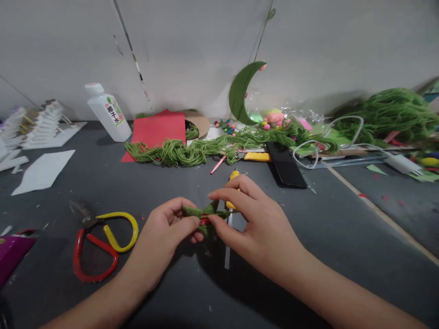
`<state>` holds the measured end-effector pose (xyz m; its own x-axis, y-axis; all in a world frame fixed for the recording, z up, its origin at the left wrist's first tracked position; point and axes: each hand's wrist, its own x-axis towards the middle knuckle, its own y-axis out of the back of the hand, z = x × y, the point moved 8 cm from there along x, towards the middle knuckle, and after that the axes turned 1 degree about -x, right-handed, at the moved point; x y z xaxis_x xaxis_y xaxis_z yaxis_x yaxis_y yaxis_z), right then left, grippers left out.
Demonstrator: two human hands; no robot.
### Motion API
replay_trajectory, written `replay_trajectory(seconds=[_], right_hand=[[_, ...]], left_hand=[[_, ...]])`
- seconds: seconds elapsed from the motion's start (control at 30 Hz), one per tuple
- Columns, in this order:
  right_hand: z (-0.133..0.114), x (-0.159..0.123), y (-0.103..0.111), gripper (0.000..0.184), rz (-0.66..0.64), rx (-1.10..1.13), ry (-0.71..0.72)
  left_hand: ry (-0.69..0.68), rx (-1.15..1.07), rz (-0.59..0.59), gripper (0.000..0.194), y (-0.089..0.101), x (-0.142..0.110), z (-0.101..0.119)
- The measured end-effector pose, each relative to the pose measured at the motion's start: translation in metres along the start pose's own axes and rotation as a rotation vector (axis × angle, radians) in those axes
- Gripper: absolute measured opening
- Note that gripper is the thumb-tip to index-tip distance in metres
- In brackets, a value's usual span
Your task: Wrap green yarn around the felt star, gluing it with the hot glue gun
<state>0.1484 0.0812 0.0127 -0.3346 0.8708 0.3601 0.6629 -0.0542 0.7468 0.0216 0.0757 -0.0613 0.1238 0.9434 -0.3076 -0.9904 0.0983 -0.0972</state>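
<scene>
Over the middle of the table, a small green yarn-wrapped piece, pointed like a star, has a bit of red at its centre. My left hand grips its left side between thumb and fingers. On the right side, the thumb and fingers of my right hand are curled at the piece, the thumb tip touching by the red part. Partly hidden behind my right hand lies a yellow tool with a pale strip below it. Scissors with red and yellow handles lie left of my left hand.
Green yarn runs along the back, beside red paper, a black phone and a white charger. A white bottle stands back left. A green crescent hangs against the wall. White paper lies left.
</scene>
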Motion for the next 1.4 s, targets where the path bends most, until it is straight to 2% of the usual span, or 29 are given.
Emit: replay_trajectory(seconds=[0.07, 0.27, 0.5, 1.07, 1.17, 1.27, 1.4], right_hand=[[0.002, 0.000, -0.002, 0.021, -0.022, 0.021, -0.013], [0.005, 0.000, -0.007, 0.004, -0.095, 0.072, -0.055], [0.009, -0.001, -0.011, 0.005, -0.123, 0.078, -0.145], [0.003, -0.004, -0.016, 0.008, -0.134, 0.145, -0.162], [0.004, -0.005, -0.016, 0.011, -0.123, 0.141, -0.171], [0.006, -0.006, -0.015, 0.012, -0.118, 0.129, -0.176], [0.006, -0.007, -0.015, 0.011, -0.123, 0.121, -0.176]], left_hand=[[0.013, 0.002, -0.008, 0.003, 0.000, -0.001, -0.001], [0.032, -0.064, -0.072, 0.006, -0.005, -0.001, -0.003], [0.055, -0.080, -0.111, 0.009, -0.012, -0.005, -0.003], [0.039, 0.011, -0.020, 0.006, -0.004, -0.001, -0.003], [0.067, -0.060, -0.056, 0.004, -0.006, -0.002, -0.003], [0.075, -0.105, -0.147, 0.006, -0.011, -0.004, -0.002], [0.059, -0.015, -0.166, 0.007, -0.012, -0.004, -0.001]])
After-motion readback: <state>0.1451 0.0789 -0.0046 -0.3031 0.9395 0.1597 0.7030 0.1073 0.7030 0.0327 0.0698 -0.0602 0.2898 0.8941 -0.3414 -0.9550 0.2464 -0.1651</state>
